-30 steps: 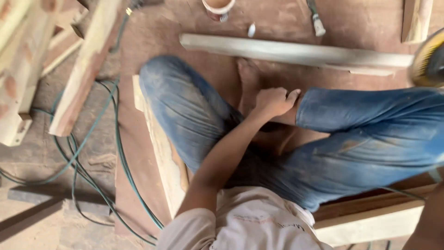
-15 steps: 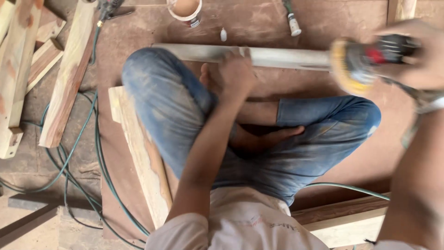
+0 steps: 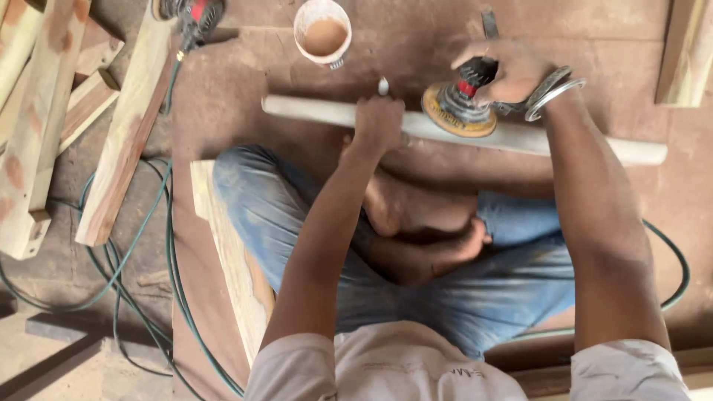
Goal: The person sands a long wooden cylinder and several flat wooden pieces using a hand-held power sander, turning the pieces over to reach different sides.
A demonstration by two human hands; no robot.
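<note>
The left hand [image 3: 379,119] presses closed on the pale wood strip [image 3: 312,110] lying across the floor; the right hand [image 3: 512,70] grips the sander [image 3: 459,110] tight. The spinning disc sits near the left fingers and could nick them if it skids.

Pale matt wooden strip [image 3: 572,141]; dusty board floor [image 3: 245,82].

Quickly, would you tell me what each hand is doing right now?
Left hand: closed on the long wooden strip, pressing it down.
Right hand: closed around the disc sander.
</note>
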